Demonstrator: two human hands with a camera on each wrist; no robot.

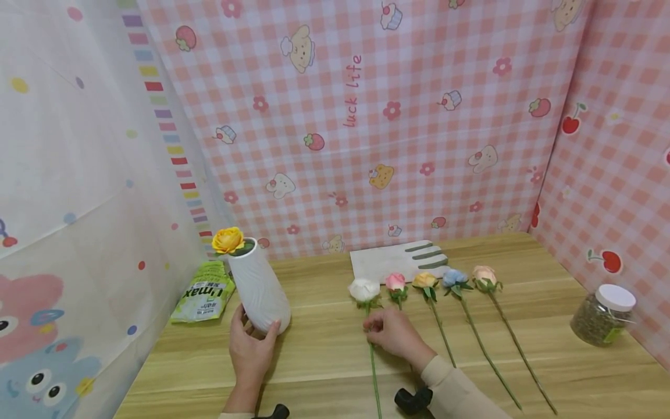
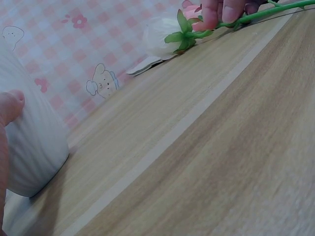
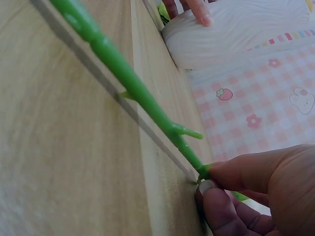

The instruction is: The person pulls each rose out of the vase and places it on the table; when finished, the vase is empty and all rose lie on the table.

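My left hand (image 1: 251,352) holds the lower part of a white ribbed vase (image 1: 262,285), thumb on one side and fingers on the other. The vase stands on the table with a slight slant in the head view, and a yellow rose (image 1: 228,240) sits in its mouth. With thumb and fingertips, my right hand (image 1: 396,334) pinches the green stem (image 3: 147,103) of a white artificial rose (image 1: 364,290). In the right wrist view the stem is just above the wood, its shadow beside it. A pink rose (image 1: 396,283) lies beside it, its stem partly hidden by my right hand.
To the right lie a yellow-orange rose (image 1: 424,280), a blue rose (image 1: 455,278) and a peach rose (image 1: 485,276). Behind them is a flat white hand-shaped piece (image 1: 379,262). A green packet (image 1: 205,291) lies left of the vase; a lidded jar (image 1: 597,320) stands far right.
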